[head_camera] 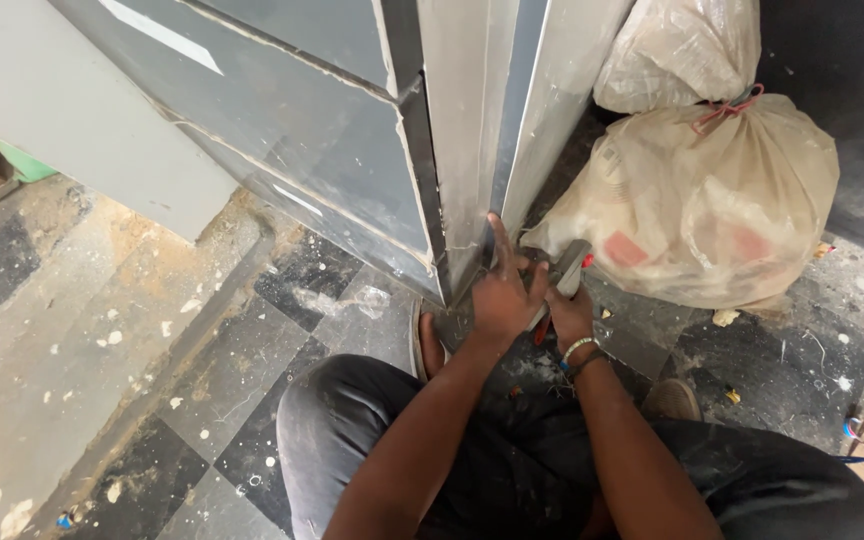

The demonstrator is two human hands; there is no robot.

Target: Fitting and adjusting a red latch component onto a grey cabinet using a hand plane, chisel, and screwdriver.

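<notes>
- Metal corner post (472, 130) of the grey cabinet is the landmark here: it runs up and away from you, and its foot meets the checkered floor (252, 400) just ahead of your knees.
- Your left hand (500, 295) lies flat against the lower end of that post, fingers spread, the index finger pointing up along the edge. It is open and pressed on the metal, gripping nothing.
- Your right hand (569, 310) sits just right of the post's foot, touching your left hand, and is closed around a tool (564, 275) with a grey body and a bit of red at the handle; what kind of tool it is you cannot tell from this view.
- The tool's long axis slants up and rightward from your fist, its upper end close to the post's right face and just in front of the tied plastic bag (702, 200).
- Both forearms reach forward from your lap and converge at the foot of the post; the left one is the nearer to the post itself.
- A beaded bracelet (578, 348) circles your right wrist.
- A second bag (677, 45) rests on top of the first, right of the post.
</notes>
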